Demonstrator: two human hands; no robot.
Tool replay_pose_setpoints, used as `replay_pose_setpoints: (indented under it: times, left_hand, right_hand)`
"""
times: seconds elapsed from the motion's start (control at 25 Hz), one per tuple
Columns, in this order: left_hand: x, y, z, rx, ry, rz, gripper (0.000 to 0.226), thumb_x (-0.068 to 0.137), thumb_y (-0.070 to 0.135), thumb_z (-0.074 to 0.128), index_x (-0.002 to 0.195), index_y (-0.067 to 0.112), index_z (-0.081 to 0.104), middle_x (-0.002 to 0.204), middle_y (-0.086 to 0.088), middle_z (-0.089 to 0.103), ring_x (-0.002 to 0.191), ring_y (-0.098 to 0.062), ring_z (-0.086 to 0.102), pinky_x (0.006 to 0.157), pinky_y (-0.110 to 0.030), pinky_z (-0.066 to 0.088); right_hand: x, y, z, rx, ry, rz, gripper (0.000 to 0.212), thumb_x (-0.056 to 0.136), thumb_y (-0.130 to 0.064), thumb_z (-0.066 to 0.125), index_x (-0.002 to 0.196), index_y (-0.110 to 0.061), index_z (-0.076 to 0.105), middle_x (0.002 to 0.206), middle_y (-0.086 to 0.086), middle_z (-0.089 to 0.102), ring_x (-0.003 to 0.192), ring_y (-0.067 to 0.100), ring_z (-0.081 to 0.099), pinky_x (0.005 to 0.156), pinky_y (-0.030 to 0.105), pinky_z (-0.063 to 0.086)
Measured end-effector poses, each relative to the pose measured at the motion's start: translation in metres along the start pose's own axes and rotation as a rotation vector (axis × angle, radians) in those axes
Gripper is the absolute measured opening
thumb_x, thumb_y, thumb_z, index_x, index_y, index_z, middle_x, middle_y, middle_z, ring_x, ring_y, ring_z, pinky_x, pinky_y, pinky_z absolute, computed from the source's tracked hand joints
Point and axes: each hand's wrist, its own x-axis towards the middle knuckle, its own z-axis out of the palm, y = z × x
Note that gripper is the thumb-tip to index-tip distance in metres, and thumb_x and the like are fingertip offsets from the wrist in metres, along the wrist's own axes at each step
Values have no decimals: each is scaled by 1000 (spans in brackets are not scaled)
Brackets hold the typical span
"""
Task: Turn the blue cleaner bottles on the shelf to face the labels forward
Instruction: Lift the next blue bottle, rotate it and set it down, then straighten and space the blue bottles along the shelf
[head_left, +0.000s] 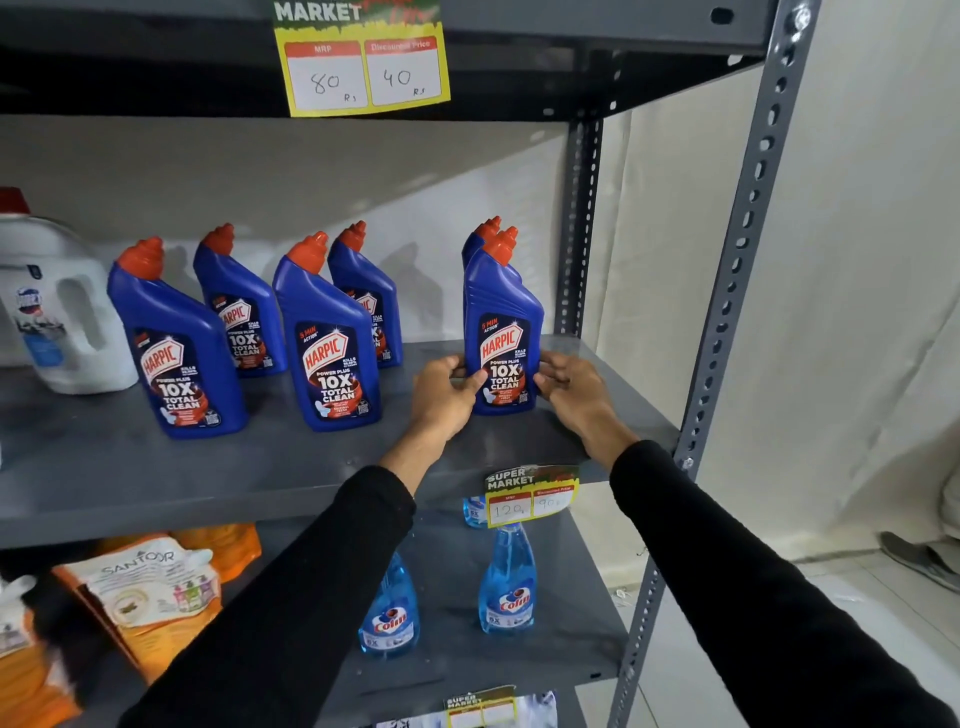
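Several blue Harpic cleaner bottles with orange caps stand on the grey shelf (260, 467). The front right bottle (501, 338) stands upright with its label facing me. My left hand (447, 395) presses its lower left side and my right hand (571, 389) its lower right side, so both hold it. Another bottle (480, 239) is mostly hidden behind it. To the left stand the front left bottle (176, 348), the front middle bottle (327, 348) and two behind them (241, 306) (366, 296), all showing their labels.
A white jug (62, 317) stands at the shelf's left end. Below are light blue Colin spray bottles (506, 577) (389, 608) and orange Santoor packs (150, 592). Price tags hang at the shelf edges (530, 493) (363, 62). A grey perforated upright (727, 332) bounds the right side.
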Motion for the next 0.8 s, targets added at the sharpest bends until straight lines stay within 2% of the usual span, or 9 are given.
replay_pose_setpoints:
  times: [0.04,0.2,0.28,0.48,0.56,0.64,0.72,0.8]
  left_hand:
    - [-3,0,0,0,0,3,30,91,20,66,118,8,65,95,5,63,68,10,53,49,3,40]
    - [-14,2,-2,-2,7,23,29,91,22,66,116,10,66,96,6,64,71,11,55,51,3,41]
    - [-19,4,-2,13,7,26,31,90,25,66,118,12,66,97,8,64,72,11,55,50,1,42]
    - [-25,2,0,-16,-5,2,33,91,24,66,121,10,64,112,-4,71,77,8,59,60,-5,46]
    - [-27,4,0,-34,-2,-14,35,91,24,65,122,9,63,116,-8,70,78,7,58,64,-9,48]
    - [-32,8,-1,-31,-6,-1,36,91,24,65,123,9,62,119,-9,70,79,8,58,62,-5,47]
    - [-39,10,-7,-38,24,79,40,91,25,65,128,10,59,123,-3,67,90,5,60,66,0,47]
    - [-47,11,-21,-71,81,202,46,89,26,68,130,9,58,124,4,63,107,1,59,80,-2,46]
  right_hand:
    - [-2,0,-1,5,-1,-4,39,95,-11,59,134,-16,55,120,5,67,110,14,62,86,30,57]
    - [-12,2,-5,40,-11,-32,40,92,-13,63,132,-14,57,113,2,69,103,11,63,64,11,54]
    - [-16,2,-8,49,-7,-35,41,92,-13,63,132,-15,57,109,-1,68,101,10,63,60,7,52]
    - [-26,8,-12,83,-7,-72,39,93,-13,62,131,-14,58,104,-6,69,89,0,65,67,12,56]
    - [-31,7,-13,73,-24,-74,39,94,-13,60,132,-14,57,105,-7,66,98,6,65,77,19,58]
    - [-39,2,-14,25,-19,-92,41,95,-14,58,136,-15,54,112,-5,62,111,12,60,82,25,57]
    - [-51,-4,-12,6,124,-235,43,96,-12,57,138,-18,50,125,-1,53,118,12,52,86,27,56]
    - [-66,-19,-3,53,269,-495,38,96,-10,58,133,-20,56,122,2,49,111,8,52,83,19,55]
